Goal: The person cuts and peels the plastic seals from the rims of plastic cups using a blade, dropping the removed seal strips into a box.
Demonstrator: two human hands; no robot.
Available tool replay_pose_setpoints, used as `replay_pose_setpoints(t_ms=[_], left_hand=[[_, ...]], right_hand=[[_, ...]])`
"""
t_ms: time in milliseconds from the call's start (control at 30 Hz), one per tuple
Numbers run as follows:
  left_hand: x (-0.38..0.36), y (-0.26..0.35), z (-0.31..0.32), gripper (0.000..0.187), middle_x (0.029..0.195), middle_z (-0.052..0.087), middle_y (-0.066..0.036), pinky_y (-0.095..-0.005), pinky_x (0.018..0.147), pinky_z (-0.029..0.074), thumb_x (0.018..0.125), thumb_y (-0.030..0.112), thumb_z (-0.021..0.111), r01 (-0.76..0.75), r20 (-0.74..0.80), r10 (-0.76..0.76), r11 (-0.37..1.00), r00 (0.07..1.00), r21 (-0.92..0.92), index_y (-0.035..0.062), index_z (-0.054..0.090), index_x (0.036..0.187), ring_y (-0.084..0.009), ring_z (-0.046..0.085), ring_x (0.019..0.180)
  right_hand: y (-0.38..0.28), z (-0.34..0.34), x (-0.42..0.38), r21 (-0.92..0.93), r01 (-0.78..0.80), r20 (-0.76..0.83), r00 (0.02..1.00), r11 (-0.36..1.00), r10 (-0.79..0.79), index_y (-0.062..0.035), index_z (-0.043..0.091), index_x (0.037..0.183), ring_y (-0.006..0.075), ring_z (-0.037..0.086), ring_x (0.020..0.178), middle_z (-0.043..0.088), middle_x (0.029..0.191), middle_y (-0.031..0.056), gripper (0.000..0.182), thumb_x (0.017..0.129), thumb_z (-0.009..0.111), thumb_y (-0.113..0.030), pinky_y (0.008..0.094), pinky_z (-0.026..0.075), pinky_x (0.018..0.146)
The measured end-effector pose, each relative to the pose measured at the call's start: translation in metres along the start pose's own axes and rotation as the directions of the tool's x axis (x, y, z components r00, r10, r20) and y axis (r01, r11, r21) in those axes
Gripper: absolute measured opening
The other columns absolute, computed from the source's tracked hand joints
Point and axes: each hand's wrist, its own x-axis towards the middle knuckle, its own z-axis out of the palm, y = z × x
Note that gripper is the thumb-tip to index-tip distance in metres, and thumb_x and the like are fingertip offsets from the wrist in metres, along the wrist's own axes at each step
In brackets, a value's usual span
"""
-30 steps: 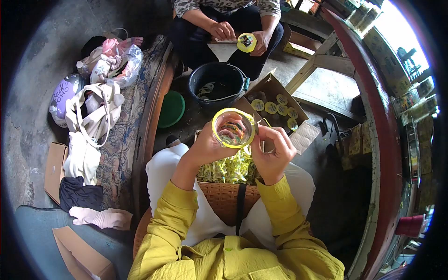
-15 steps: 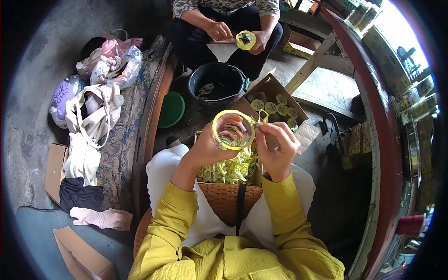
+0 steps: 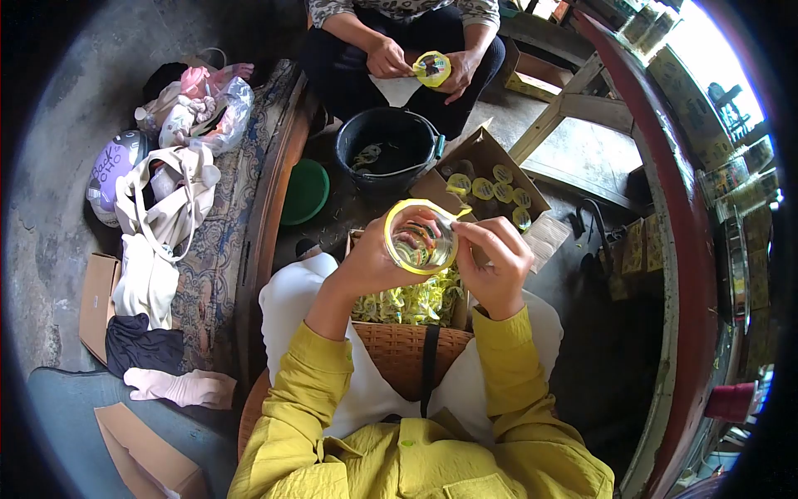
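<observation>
1. While our left hand [image 3: 362, 262] wraps the clear cup [image 3: 422, 238] near the middle of the frame, its fingers are clamped around the wall and show through the plastic.
2. At the cup's upper right, our right hand [image 3: 501, 258] has thumb and forefinger together beside a yellow strip [image 3: 462, 214] standing out from the rim; we cannot tell whether they pinch it.
3. We judge the cup light, thin-walled and a little slippery: it probably gives under a hard squeeze, so we would cup the wall just below the rim.
4. The strip looks soft and likely to tear or curl; its free end seems the place to take hold.
5. Below our hands, yellow scraps [image 3: 413, 303] fill a box; above, at upper centre, a co-worker holds a yellow-rimmed cup [image 3: 431, 70] beyond the black bucket [image 3: 344, 158].
</observation>
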Motion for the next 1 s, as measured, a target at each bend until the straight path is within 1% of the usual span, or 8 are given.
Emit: replay_pose_setpoints(t_ms=[100,167,267,400,700,833,933,1000], left_hand=[[0.0,-0.009,0.002,0.063,0.105,0.052,-0.004,-0.0237,0.077,0.044,0.061,0.009,0.077,-0.033,-0.008,0.032,0.993,0.999,-0.116,0.0057,0.046,0.115,-0.0093,0.053,0.088],[0.0,-0.011,0.002,0.063,0.107,0.051,-0.005,-0.0244,0.079,0.044,0.06,0.009,0.078,-0.061,-0.022,0.059,0.993,0.998,-0.103,0.0061,0.046,0.114,-0.0094,0.051,0.093],[0.001,-0.011,0.002,0.063,0.108,0.049,-0.004,-0.0255,0.082,0.043,0.059,0.008,0.078,-0.113,-0.034,0.111,0.991,0.993,-0.065,0.0072,0.044,0.113,-0.0104,0.048,0.098],[0.002,-0.018,0.001,0.067,0.106,0.047,-0.003,-0.0271,0.084,0.042,0.059,0.007,0.078,-0.202,-0.062,0.196,0.975,0.979,-0.095,0.0086,0.04,0.114,-0.0127,0.048,0.101],[-0.002,-0.018,0.003,0.071,0.105,0.047,-0.003,-0.0273,0.08,0.042,0.056,0.008,0.079,-0.132,0.04,0.136,0.987,0.99,-0.087,0.0092,0.04,0.115,-0.0121,0.047,0.1],[0.001,-0.013,0.002,0.066,0.104,0.05,-0.002,-0.0273,0.084,0.042,0.055,0.006,0.077,-0.118,0.017,0.122,0.982,0.992,-0.146,0.0067,0.044,0.111,-0.0117,0.049,0.097],[0.005,-0.011,0.001,0.064,0.104,0.051,-0.004,-0.0274,0.087,0.041,0.057,0.006,0.076,-0.151,-0.019,0.15,0.983,0.988,-0.106,0.0058,0.045,0.113,-0.012,0.05,0.097],[0.003,-0.015,0.0,0.065,0.106,0.051,-0.005,-0.0279,0.087,0.041,0.059,0.006,0.075,-0.087,-0.037,0.083,0.986,0.996,-0.145,0.0052,0.043,0.116,-0.0125,0.05,0.098]], right_hand=[[-0.004,0.001,0.0,0.131,-0.131,-0.029,0.99,0.983,0.136,-0.0025,0.064,0.08,0.0178,0.058,0.059,0.058,0.068,0.0073,0.022,0.06,0.064,0.009,0.0254,0.047,0.053],[-0.009,-0.001,0.003,0.203,-0.217,-0.014,0.974,0.955,0.225,-0.0007,0.063,0.08,0.0159,0.06,0.059,0.059,0.07,0.008,0.021,0.062,0.064,0.009,0.0239,0.048,0.054],[-0.013,0.001,0.003,0.243,-0.25,-0.028,0.964,0.937,0.265,0.0,0.062,0.08,0.013,0.06,0.06,0.06,0.07,0.0077,0.021,0.062,0.064,0.01,0.0224,0.049,0.055],[-0.013,0.001,0.001,0.257,-0.26,-0.021,0.961,0.931,0.274,0.0,0.063,0.08,0.0136,0.061,0.06,0.06,0.07,0.0076,0.022,0.061,0.064,0.01,0.0226,0.049,0.056],[-0.012,0.004,-0.001,0.228,-0.242,-0.06,0.963,0.943,0.262,0.001,0.063,0.081,0.0139,0.061,0.06,0.06,0.07,0.008,0.023,0.061,0.064,0.011,0.0222,0.048,0.055],[-0.01,0.001,-0.002,0.287,-0.277,-0.045,0.952,0.917,0.302,0.0011,0.063,0.082,0.0138,0.062,0.06,0.06,0.07,0.008,0.023,0.061,0.064,0.011,0.0221,0.048,0.055],[-0.012,0.001,-0.001,0.262,-0.268,-0.077,0.952,0.927,0.297,0.001,0.063,0.083,0.0135,0.062,0.06,0.06,0.071,0.0081,0.023,0.062,0.065,0.01,0.0219,0.048,0.054],[-0.013,0.003,-0.002,0.226,-0.241,-0.113,0.956,0.944,0.271,0.0008,0.063,0.083,0.0132,0.061,0.06,0.06,0.07,0.0081,0.023,0.062,0.066,0.01,0.0217,0.048,0.054]])
